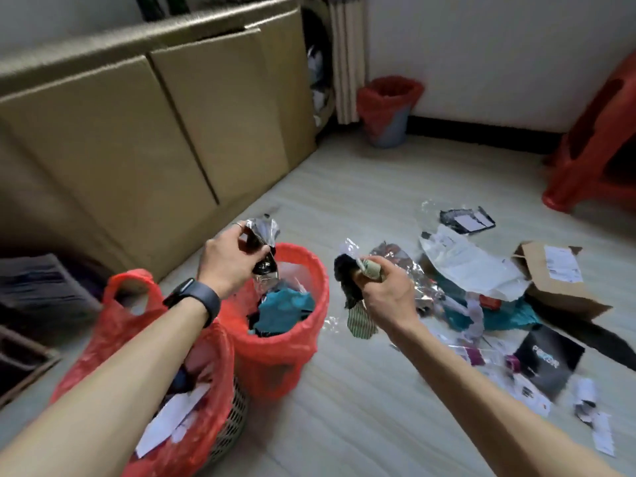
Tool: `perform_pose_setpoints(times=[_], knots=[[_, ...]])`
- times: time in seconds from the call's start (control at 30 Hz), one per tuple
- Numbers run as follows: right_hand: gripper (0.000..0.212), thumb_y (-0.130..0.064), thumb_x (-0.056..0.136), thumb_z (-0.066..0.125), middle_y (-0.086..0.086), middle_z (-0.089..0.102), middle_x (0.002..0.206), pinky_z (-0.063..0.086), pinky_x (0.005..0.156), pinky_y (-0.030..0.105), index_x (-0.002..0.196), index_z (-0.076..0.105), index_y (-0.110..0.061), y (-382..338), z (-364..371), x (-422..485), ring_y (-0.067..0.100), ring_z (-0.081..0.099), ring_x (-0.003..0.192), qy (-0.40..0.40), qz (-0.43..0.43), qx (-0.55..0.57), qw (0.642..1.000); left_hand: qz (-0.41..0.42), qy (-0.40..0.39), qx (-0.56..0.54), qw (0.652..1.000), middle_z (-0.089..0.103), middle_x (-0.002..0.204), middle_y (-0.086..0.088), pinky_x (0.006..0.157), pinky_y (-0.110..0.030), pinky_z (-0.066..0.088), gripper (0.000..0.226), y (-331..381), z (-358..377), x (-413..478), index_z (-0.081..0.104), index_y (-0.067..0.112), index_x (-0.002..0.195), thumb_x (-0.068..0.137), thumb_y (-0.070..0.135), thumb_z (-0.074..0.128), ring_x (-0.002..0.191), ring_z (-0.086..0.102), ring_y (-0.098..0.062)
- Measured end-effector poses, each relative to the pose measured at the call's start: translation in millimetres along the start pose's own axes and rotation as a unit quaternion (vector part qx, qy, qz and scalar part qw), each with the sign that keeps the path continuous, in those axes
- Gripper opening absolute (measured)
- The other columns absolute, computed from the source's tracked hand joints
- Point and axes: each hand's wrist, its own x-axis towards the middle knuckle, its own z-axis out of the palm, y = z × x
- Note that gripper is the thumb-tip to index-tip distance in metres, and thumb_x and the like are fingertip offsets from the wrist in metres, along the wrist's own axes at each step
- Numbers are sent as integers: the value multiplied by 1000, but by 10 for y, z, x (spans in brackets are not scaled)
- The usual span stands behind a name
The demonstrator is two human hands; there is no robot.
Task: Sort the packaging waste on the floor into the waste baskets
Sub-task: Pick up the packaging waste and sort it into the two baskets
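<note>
Wrap (pixel 263 234), seen from the head camera, was clear and crumpled round a dark piece. It sat pinched between the thumb and curled fingers of the left grip (pixel 227 261). Its long axis ran up and down, and its lower end hung straight below the grip over the mouth of the middle basket (pixel 321 287), red-lined and part full. The drop lay directly beneath, so letting go looked enough.

The right grip (pixel 385 297) was closed round a dark wad (pixel 346 275) with a striped green strip dangling under it. The basket rim stood just left of that grip, not under it, so the left grip was the nearer one. A second basket (pixel 229 430), mesh-walled, stood below the left forearm.

The pile (pixel 475 270) of unsorted waste lay on the floor, right of and beyond the right grip, with a box (pixel 557 287) at its far side. Labels on the box and pale letters on a black card (pixel 547 359) were too blurred to read.
</note>
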Motion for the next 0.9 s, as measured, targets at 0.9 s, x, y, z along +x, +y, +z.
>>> perform_pose_setpoints(times=[0.9], knots=[[33,-12,99,43,15,59,118,49,76,41,126,61,-6,970,1850,1099,36,65,106,-238,-152,-571,771,-77,-295,242,921,63,115,-13,83,-37,51,42,-1649,1734,596,57,24,116,80,27,78,106,62,-36]])
